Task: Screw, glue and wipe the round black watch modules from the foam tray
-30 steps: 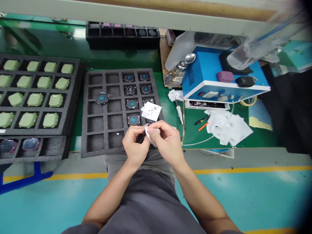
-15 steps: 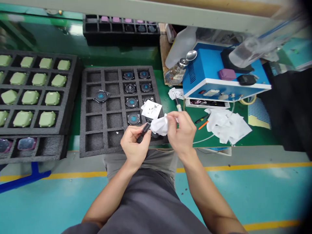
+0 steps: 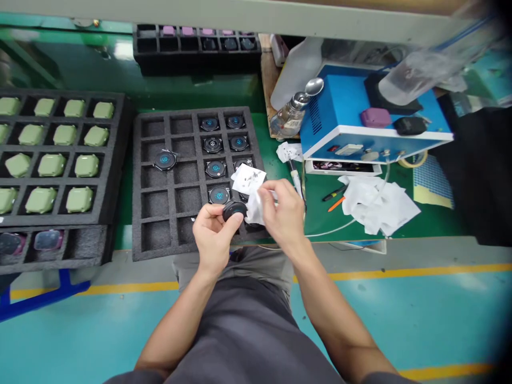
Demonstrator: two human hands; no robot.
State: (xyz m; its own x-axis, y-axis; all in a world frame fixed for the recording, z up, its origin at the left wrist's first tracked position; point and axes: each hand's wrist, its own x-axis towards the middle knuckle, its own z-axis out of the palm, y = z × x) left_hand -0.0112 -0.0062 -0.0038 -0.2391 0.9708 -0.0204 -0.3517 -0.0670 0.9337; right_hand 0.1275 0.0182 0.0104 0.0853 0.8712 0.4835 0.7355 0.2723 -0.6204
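Observation:
My left hand (image 3: 214,232) is closed on a round black watch case (image 3: 234,210), pinched by its edge. Close beside it, my right hand (image 3: 283,210) pinches a white wipe (image 3: 255,208), whose loose end hangs next to the watch case; I cannot tell whether they touch. Beneath both hands lies a dark foam tray (image 3: 155,236) with square pockets. Several round watch faces with blue marks, such as one watch face (image 3: 216,169), sit in its right columns. Another watch (image 3: 165,159) rests across a divider at left. A white paper with dark specks (image 3: 248,178) lies on the tray.
At left stand foam trays (image 3: 116,160) of green square cases. A blue machine (image 3: 336,117) is at right, with a glass bottle (image 3: 288,116) beside it. Crumpled white wipes (image 3: 380,205), an orange pen (image 3: 336,204) and a white-handled tool (image 3: 296,181) lie on the green bench.
My left hand has turned the watch case so its round side shows more. My right hand has moved left and slightly down with the wipe.

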